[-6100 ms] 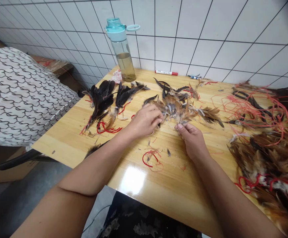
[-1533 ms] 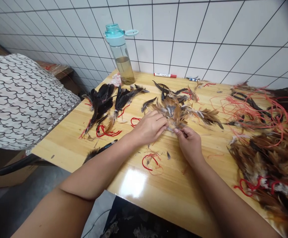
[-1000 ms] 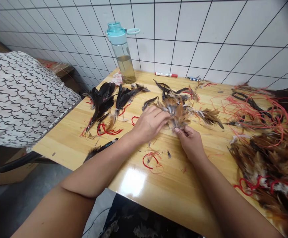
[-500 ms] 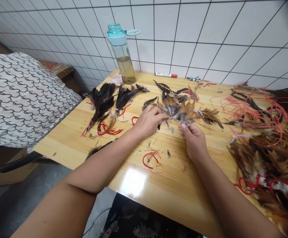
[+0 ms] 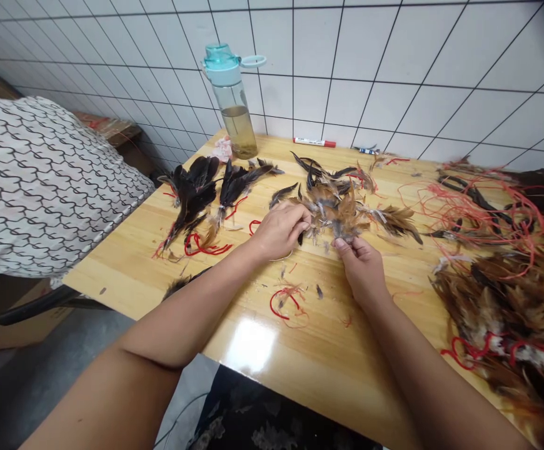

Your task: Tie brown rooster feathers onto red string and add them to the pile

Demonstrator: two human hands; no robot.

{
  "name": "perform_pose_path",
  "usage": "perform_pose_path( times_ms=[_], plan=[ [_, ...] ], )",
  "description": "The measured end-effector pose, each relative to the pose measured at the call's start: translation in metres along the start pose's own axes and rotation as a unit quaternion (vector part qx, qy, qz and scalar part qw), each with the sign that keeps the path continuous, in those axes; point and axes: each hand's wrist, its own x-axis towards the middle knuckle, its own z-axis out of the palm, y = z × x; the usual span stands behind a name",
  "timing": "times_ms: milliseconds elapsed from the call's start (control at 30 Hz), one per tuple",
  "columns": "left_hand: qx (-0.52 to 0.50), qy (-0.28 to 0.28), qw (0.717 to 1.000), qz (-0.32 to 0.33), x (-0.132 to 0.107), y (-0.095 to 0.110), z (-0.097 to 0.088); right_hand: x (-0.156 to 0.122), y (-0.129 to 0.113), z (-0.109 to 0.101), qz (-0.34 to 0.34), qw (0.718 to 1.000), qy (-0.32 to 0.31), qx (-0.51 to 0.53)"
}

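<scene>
My right hand (image 5: pixel 360 259) pinches a small brown and grey feather (image 5: pixel 344 219) between thumb and fingers, just in front of a loose heap of feathers. My left hand (image 5: pixel 282 228) is curled at the near left side of that heap, its fingers bent together; what is between them is hidden. Behind both hands lie more brown feathers (image 5: pixel 396 220) and long black feathers (image 5: pixel 316 165). To the left of my left hand are bunches of black feathers (image 5: pixel 192 187) and pieces of red string (image 5: pixel 206 245).
A water bottle (image 5: pixel 237 112) stands at the back by the tiled wall, with a red marker (image 5: pixel 314 142) to its right. Tangled red string (image 5: pixel 497 206) and a large pile of brown feathers (image 5: pixel 525 300) cover the right side. Patterned cloth (image 5: pixel 51 187) hangs at left.
My right hand has shifted slightly left and down, with the feather. The fingers of my left hand have drawn back a little from the heap and curled in.
</scene>
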Motion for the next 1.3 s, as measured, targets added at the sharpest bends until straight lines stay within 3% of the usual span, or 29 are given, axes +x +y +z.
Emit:
perform_pose_path(
  times_ms=[167,633,967,1100,1300],
  plan=[
    [-0.017,-0.031,0.999,0.04,-0.001,0.006,0.001,-0.001,-0.004,0.0,-0.004,1.0,0.0,-0.009],
    [0.022,-0.022,0.993,0.11,-0.001,0.021,0.003,-0.001,-0.007,0.002,-0.09,0.987,-0.001,-0.136],
    [0.063,-0.009,0.991,0.121,-0.002,0.028,0.005,0.003,-0.002,0.001,-0.09,0.985,-0.039,-0.143],
    [0.043,0.004,0.996,0.084,-0.001,0.024,0.004,0.002,-0.001,0.002,-0.037,0.997,-0.04,-0.046],
    [0.089,0.033,0.994,-0.047,0.0,0.003,-0.006,0.003,-0.007,-0.002,0.029,0.997,0.009,0.075]
  ],
)
